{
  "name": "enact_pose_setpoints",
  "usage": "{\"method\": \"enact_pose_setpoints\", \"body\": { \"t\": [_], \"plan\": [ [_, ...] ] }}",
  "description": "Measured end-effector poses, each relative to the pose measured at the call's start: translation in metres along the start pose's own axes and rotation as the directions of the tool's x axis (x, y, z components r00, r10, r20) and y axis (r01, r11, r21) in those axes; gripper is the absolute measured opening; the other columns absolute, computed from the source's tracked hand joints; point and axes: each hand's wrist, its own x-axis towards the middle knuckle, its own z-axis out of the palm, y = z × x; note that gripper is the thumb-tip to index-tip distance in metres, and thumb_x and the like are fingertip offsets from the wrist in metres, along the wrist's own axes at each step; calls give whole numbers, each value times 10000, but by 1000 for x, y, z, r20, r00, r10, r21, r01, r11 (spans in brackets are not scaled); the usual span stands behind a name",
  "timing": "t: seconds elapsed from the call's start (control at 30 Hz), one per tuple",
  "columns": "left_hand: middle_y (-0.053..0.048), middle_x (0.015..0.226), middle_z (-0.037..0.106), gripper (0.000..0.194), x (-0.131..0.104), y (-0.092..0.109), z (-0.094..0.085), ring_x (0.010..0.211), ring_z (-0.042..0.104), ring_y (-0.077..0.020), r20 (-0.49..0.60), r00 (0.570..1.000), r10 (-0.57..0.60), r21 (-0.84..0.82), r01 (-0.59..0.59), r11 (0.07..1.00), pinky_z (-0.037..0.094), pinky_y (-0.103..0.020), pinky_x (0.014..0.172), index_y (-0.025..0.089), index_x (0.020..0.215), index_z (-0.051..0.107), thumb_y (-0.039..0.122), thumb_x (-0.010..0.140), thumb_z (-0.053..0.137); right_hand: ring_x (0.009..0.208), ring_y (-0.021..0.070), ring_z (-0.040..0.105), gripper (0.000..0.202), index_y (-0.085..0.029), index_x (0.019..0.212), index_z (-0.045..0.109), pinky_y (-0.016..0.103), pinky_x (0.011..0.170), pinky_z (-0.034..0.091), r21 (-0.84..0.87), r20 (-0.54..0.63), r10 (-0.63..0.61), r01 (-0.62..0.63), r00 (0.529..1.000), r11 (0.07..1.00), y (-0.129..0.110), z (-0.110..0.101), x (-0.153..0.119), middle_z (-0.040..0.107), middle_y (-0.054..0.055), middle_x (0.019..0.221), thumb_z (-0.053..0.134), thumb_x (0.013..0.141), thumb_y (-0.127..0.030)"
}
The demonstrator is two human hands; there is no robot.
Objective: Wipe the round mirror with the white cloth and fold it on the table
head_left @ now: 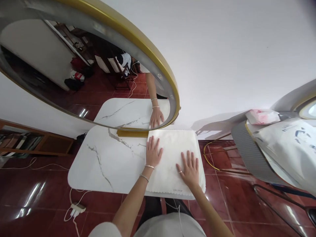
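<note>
A white cloth with a scalloped edge lies flat over the right part of a white marble-patterned table. My left hand rests palm down near the cloth's left edge, fingers stretched out and pointing at the mirror. On the cloth's right half my right hand also lies flat, its fingers spread. Neither hand grips anything. Bands circle my left wrist, and a ring shows on my right hand. Small faint print sits near the cloth's front edge.
A large gold-framed round mirror overhangs the table's back and reflects one hand. At right stand a grey chair, a white printed bag and a tissue pack. A power strip with cables lies on the red floor, near a bookshelf.
</note>
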Motion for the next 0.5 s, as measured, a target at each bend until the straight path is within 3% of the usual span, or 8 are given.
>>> {"method": "enact_pose_setpoints", "body": {
  "t": [0.13,0.27,0.4,0.5],
  "plan": [
    [-122,1613,124,607,-20,-30,-11,1484,136,-302,-39,997,-69,16,70,997,240,-545,1164,218,1508,288,404,952,446,1469,385,73,797,-281,1552,56,617,1127,196,49,51,-142,139,989,989,-23,-9,-9,25,107,1619,480,919,-514],
    [-132,1609,133,605,-31,-71,-27,1480,144,-315,-37,993,-109,33,110,993,224,-558,1165,206,1508,295,425,958,422,1461,410,91,808,-277,1547,131,661,1114,153,106,120,-304,292,945,950,-58,-11,-14,63,139,1611,488,891,-585],
    [-146,1602,167,574,-43,-116,-42,1481,137,-315,-42,991,-130,68,132,989,223,-570,1161,192,1501,309,398,972,397,1465,398,84,788,-283,1542,156,658,1116,134,128,163,-318,300,934,945,-99,-1,-8,92,142,1608,467,894,-604],
    [-174,1594,174,557,-42,-132,-49,1481,118,-327,-72,992,-104,92,110,990,210,-612,1150,165,1510,276,307,980,369,1464,403,71,786,-303,1539,156,669,1112,112,138,177,-303,281,937,950,-125,7,0,85,129,1610,484,888,-597]
  ]
}}
